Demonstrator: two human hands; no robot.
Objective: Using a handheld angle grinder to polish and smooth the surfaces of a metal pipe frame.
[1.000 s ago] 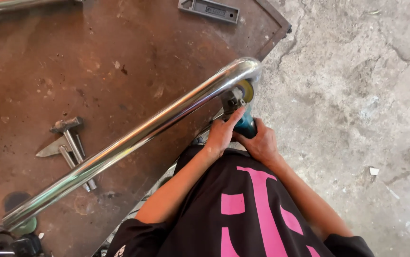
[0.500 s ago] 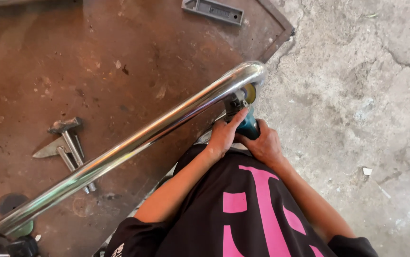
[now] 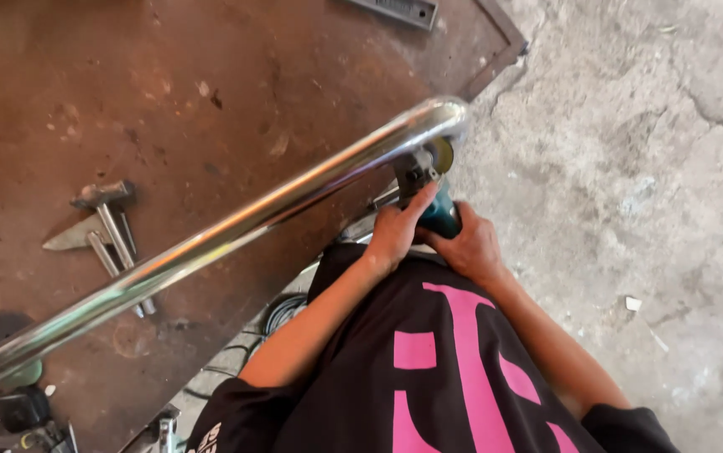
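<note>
Angle grinder [image 3: 435, 195], teal-bodied with a grey head, held below the curved end of the polished steel tube [image 3: 236, 225]; its disc [image 3: 442, 154] sits just under the bend of the tube, at or very near the metal, though actual contact cannot be made out. Left hand [image 3: 395, 235] is closed around the front of the grinder body, fingers pointing up toward the tube's end. Right hand [image 3: 467, 247] is wrapped around the rear of the teal body, just beside the left hand and farther from the tube. Both forearms run back from the tube to a black shirt with pink lettering [image 3: 454, 369].

The tube runs diagonally from its bent end down to a clamp [image 3: 9, 394] at its lower end. It lies over a rusty brown steel plate [image 3: 210, 92]. On the plate, on the far side of the tube from the person, lie a hammer [image 3: 108, 220] and flat metal pieces [image 3: 72, 236]. Beyond the tube's bent end the plate gives way to cracked concrete floor [image 3: 630, 143].

Compared with the earlier frames, both hands keep the same grip and the grinder remains at the tube's bend; only the view has shifted slightly.
</note>
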